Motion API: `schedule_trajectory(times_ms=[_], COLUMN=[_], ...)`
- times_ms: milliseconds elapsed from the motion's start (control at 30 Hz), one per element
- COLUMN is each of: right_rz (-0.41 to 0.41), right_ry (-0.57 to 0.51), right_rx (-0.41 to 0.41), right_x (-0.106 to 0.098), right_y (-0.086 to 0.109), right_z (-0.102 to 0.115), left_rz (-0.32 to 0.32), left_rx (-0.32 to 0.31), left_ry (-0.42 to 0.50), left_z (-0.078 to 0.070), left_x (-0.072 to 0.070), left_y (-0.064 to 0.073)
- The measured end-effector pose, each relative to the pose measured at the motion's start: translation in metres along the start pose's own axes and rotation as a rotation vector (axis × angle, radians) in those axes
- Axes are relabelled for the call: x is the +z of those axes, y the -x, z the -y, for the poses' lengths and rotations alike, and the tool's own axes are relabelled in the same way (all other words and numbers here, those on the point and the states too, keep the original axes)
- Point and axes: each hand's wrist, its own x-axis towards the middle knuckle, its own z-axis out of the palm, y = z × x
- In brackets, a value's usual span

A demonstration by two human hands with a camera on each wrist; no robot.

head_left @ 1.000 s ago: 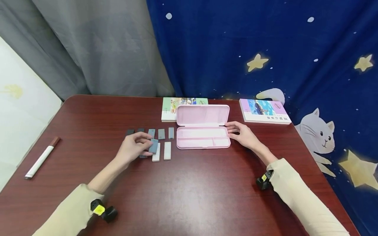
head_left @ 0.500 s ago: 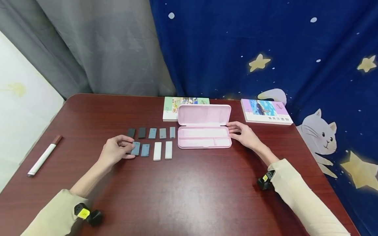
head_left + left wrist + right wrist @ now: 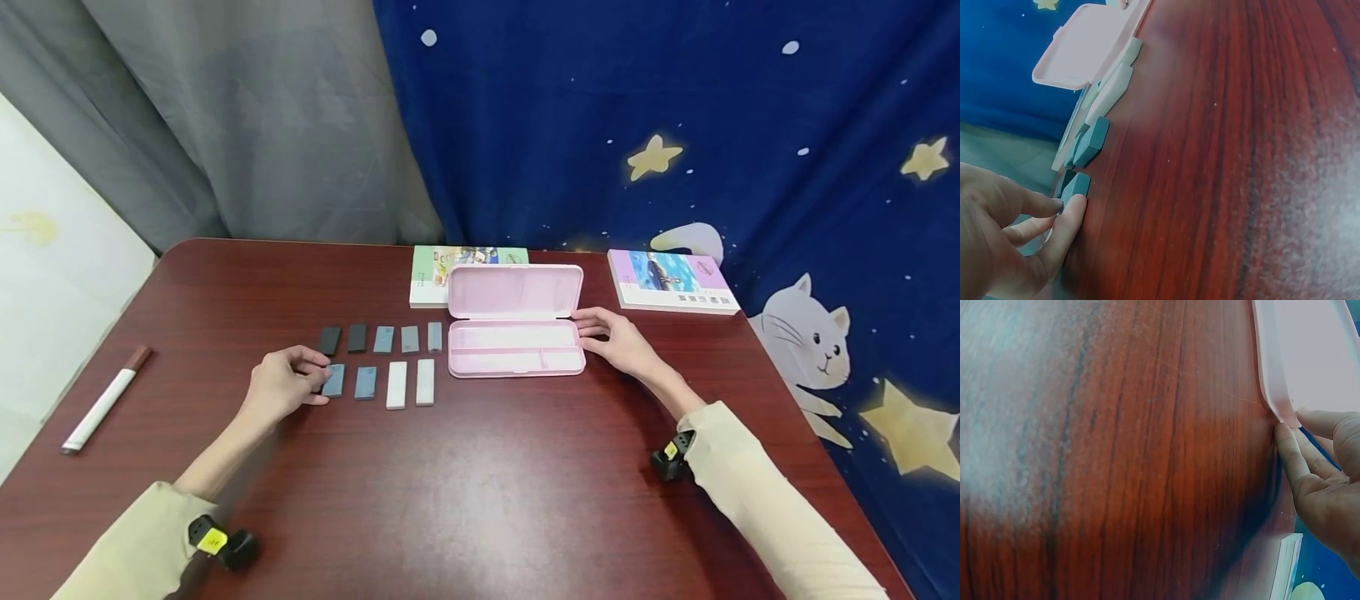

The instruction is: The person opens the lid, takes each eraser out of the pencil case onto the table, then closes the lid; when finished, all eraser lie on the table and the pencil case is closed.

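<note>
Small rectangular erasers lie in two rows on the table. My left hand (image 3: 283,383) pinches the blue-grey eraser (image 3: 334,381) at the left end of the nearer row. The left wrist view shows thumb and fingers against that eraser (image 3: 1079,185). Beside it in the row are another blue-grey eraser (image 3: 365,383) and two longer white erasers (image 3: 396,385). Dark and grey-blue erasers (image 3: 357,337) form the farther row. To their right an open pink pencil case (image 3: 517,374) has its lid raised. The fairly straight fingers of my right hand (image 3: 618,342) touch the case's right end.
A green-covered book (image 3: 429,279) lies partly behind the pencil case lid. Another book (image 3: 675,283), with a purple cover, lies at the back right. A white marker with a brown cap (image 3: 107,404) lies far left. Curtains (image 3: 525,125) hang behind the table.
My left hand has carried the blue-grey eraser leftward from above the white erasers and set it at the nearer row's left end. My right hand has stayed at the pencil case.
</note>
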Motion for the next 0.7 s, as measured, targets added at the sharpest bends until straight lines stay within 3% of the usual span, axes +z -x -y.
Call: schedule_trajectory(times_ms=[233,433,700], right_rz=[0.005,0.0,-0.008], right_ry=[0.004,0.001,0.023], right_rx=[0.0,0.001,-0.005], right_x=[-0.0001,-0.0015,-0.0006], right_y=[-0.0003,-0.001,-0.0001], right_z=[-0.0013,-0.001,-0.0013], left_rz=[0.0,0.033,0.01], left_rx=[0.005,-0.039,-0.051], left_ry=[0.028,0.075,0.041], left_z=[0.002,0.0015,-0.0061], left_x=[-0.0004,-0.0054,-0.008], left_y=[-0.0008,-0.0043,-0.0059])
